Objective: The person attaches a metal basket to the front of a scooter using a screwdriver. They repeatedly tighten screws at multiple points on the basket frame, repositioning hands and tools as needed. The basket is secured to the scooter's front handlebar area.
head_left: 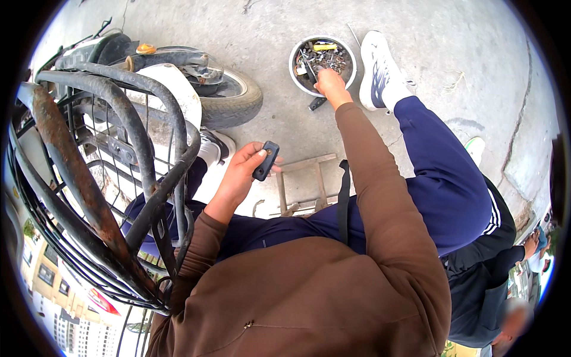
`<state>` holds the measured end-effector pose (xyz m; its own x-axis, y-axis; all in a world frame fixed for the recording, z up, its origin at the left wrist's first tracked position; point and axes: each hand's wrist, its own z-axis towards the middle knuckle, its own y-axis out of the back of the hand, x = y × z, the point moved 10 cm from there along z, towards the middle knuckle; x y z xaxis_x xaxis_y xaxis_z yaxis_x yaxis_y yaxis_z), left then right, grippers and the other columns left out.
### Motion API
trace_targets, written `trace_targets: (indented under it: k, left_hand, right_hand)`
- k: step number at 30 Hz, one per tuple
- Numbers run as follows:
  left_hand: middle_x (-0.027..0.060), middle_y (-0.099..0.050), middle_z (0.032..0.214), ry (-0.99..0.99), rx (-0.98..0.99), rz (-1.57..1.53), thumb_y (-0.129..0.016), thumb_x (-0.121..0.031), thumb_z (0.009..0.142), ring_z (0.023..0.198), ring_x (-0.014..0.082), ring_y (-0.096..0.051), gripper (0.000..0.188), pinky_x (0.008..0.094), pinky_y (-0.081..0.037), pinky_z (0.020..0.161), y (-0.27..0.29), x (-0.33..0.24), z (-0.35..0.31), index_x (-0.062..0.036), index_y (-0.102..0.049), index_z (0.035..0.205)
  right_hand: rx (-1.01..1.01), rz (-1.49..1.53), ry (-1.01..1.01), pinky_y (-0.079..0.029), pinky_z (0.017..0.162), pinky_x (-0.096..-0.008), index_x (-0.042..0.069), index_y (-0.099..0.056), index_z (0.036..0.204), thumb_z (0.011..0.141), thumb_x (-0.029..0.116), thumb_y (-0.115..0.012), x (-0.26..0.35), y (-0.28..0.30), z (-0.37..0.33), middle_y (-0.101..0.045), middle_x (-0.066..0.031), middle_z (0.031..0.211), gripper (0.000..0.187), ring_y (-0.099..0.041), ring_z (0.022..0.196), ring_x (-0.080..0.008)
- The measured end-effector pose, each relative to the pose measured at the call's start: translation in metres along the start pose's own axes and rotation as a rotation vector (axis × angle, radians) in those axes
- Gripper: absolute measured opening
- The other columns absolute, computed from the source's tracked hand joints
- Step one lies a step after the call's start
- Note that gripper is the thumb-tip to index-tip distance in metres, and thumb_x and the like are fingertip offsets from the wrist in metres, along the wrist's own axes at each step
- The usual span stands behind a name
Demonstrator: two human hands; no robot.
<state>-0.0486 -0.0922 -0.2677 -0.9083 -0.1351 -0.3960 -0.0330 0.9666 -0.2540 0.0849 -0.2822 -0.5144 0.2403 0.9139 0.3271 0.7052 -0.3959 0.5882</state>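
A small black rectangular block with holes in it point(266, 160) is pinched between the thumb and fingers of my left hand point(242, 169), in front of my lap. My right hand point(331, 83) reaches into a round metal bowl point(354, 74) on the ground, its fingers curled in among the small loose hardware point(334, 61). Beside its fingertips lies a dark, slim tool point(308, 67); whether they grip it or some small part is hidden. A yellow piece point(324, 46) lies at the bowl's far side. Below the bowl's near rim a black handle point(317, 104) rests on the concrete.
To my left stands a motorbike or similar vehicle with a dusty tyre point(241, 101) and a rusty tubular rack point(77, 160) close to my left arm. A low wooden stool frame point(320, 178) stands between my legs. Another person point(485, 291) sits behind at the right.
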Motion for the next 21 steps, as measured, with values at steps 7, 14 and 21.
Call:
trace_targets:
  k: [7,14,21]
  left_hand:
    - [0.0166,-0.065,0.099,0.003,-0.034,-0.024,-0.046,-0.018,0.094,0.081,0.0181,-0.064,0.026,0.0263,-0.046,0.069,0.002,0.000,-0.002,0.0014,-0.053,0.109]
    - [0.0158,-0.065,0.098,0.020,-0.036,-0.028,-0.046,-0.017,0.094,0.081,0.0184,-0.064,0.025,0.0266,-0.046,0.070,0.001,0.002,0.000,0.0016,-0.053,0.110]
    - [0.0144,-0.065,0.097,0.016,-0.028,0.002,-0.045,-0.018,0.095,0.081,0.0173,-0.063,0.026,0.0257,-0.045,0.069,-0.001,0.001,0.000,0.0016,-0.053,0.110]
  right_hand:
    - [-0.377,0.250,0.182,-0.048,0.081,-0.0440,0.009,-0.067,0.095,0.078,0.009,-0.059,0.007,0.015,0.014,-0.062,-0.0190,0.094,0.019,-0.060,0.093,-0.0345]
    - [-0.423,0.212,0.052,-0.049,0.079,-0.0435,0.009,-0.068,0.091,0.076,0.008,-0.057,0.004,0.012,0.009,-0.063,-0.0163,0.097,0.019,-0.062,0.091,-0.0356]
    - [-0.529,0.549,-0.049,-0.049,0.078,-0.0411,0.006,-0.070,0.080,0.074,0.011,-0.062,-0.025,0.007,0.016,-0.066,-0.0189,0.080,0.011,-0.063,0.082,-0.0356]
